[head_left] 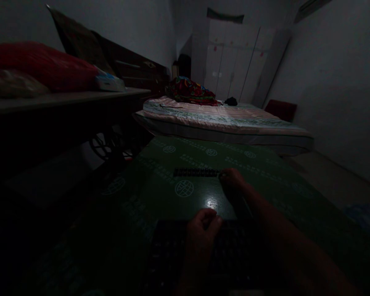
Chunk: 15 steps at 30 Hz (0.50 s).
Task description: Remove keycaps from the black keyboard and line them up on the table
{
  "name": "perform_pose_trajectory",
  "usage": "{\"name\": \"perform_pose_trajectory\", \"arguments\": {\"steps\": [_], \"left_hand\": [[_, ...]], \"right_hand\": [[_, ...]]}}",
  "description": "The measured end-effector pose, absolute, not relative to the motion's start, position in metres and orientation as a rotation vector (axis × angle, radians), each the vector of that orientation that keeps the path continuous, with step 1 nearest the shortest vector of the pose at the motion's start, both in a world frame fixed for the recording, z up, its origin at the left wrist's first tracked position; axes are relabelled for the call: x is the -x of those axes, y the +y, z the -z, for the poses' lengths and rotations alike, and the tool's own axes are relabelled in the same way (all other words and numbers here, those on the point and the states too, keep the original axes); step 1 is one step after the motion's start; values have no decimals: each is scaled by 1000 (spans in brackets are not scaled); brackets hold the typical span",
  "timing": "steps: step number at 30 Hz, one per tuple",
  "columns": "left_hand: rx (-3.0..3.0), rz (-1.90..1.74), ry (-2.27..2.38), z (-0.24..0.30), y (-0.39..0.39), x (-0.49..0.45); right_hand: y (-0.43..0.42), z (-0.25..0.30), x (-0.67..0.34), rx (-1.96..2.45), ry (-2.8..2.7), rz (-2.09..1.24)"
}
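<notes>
A black keyboard (234, 250) lies near me on the green table. Beyond it, small dark pieces that look like keycaps (195, 172) stand in a neat double row. At the right end of that row is my right hand (232, 179), its fingertips pinched together at the last pieces. Whatever is between those fingertips is too dark to make out. Over the far edge of the keyboard hangs my left hand (202, 228), fingers curled towards the thumb. Its grip is in shadow, so any small thing in it is hidden. Both forearms cover parts of the keyboard.
The green table (160, 197) carries printed globe marks and a bright light reflection. A bed (228, 119) with a bunched red blanket (191, 90) stands behind it. To the left, a shelf-like surface (132, 92) holds a red bag (49, 68) and a small box (111, 82).
</notes>
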<state>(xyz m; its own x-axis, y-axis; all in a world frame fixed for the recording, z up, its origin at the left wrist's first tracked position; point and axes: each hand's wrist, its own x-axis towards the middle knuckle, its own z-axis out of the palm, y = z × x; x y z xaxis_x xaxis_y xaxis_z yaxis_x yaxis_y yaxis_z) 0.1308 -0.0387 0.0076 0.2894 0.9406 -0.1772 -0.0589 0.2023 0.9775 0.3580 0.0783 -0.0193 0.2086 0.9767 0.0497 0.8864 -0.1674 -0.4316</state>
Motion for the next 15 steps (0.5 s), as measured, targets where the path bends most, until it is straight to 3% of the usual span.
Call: {"name": "perform_pose_trajectory", "arguments": {"steps": [15], "left_hand": [[-1210,-877,1018,-9,-40,-130]], "right_hand": [[88,23,-360,2155,-1780,-359]]}}
